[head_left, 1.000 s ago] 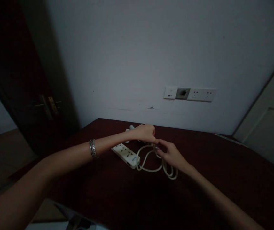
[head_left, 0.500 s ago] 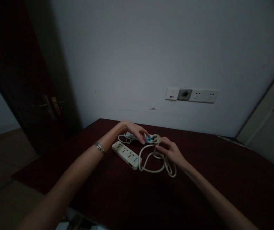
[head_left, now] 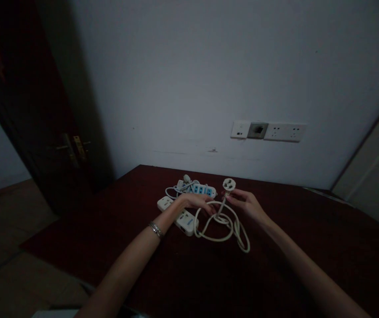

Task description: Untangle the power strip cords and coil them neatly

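Observation:
My right hand (head_left: 247, 205) is closed on the neck of a white three-pin plug (head_left: 229, 184), pinching it between thumb and fingers with the pins facing up. The plug's thick white cord (head_left: 221, 240) hangs down and lies in loose loops on the table. My left hand (head_left: 200, 202) reaches over a white power strip (head_left: 185, 223), hiding its middle. Its thumb and fingers are apart beside the cord; whether they touch it is hard to see. Behind that hand lies a second power strip with blue sockets (head_left: 204, 190), with its own thin cord (head_left: 172, 191) and plug (head_left: 186, 178).
The dark red table (head_left: 292, 247) meets a pale wall (head_left: 189, 88). Wall sockets (head_left: 284, 132) are set above the table at the right. A dark door (head_left: 43, 115) with a metal handle stands at the left, a pale door (head_left: 375, 172) at the right.
My right hand has raised the plug and turned it upright, away from the blue-socket strip. My left hand has moved off that strip, nearer to me, beside the cord loops.

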Motion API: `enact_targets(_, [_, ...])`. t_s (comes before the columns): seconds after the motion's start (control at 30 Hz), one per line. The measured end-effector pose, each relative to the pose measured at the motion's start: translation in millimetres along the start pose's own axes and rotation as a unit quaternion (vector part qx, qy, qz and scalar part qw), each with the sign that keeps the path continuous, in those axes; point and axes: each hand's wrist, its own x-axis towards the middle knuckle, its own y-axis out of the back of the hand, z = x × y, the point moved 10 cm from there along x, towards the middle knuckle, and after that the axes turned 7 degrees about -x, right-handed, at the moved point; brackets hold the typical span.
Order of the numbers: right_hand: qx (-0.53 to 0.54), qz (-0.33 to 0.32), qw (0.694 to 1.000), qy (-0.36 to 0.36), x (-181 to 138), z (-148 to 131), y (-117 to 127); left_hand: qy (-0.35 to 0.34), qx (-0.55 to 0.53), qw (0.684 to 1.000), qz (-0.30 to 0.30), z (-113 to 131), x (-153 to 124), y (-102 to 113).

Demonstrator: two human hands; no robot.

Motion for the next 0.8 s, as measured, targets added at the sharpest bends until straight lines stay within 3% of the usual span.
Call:
enact_targets(0.13, [0.063, 0.008, 0.998, -0.014, -1, 1, 5, 0.001, 0.023, 0.997, 0.068, -12, 9, 10])
enact_targets(0.3, [0.132, -0.028, 0.99, -0.036, -5, -4, -13, -0.031, 0.063, 0.986, 0.153, -11, 21, 19])
enact_targets(0.43, [0.121, -0.059, 0.99, -0.027, -2, -14, -32, -0.051, 0.063, 0.983, 0.166, -5, 29, 13])
enact_targets(0.57, [0.105, -0.049, 0.993, 0.0, 10, -23, -38, -0.071, 0.067, 0.983, 0.155, -1, 26, 5])
enact_targets(0.7, [0.17, -0.041, 0.984, 0.02, 19, -39, -36, -0.073, 0.069, 0.984, 0.148, -4, 19, 4])
enact_targets(0.8, [0.217, -0.034, 0.975, 0.032, 19, -55, -34, -0.071, 0.082, 0.978, 0.178, -5, 15, 10])
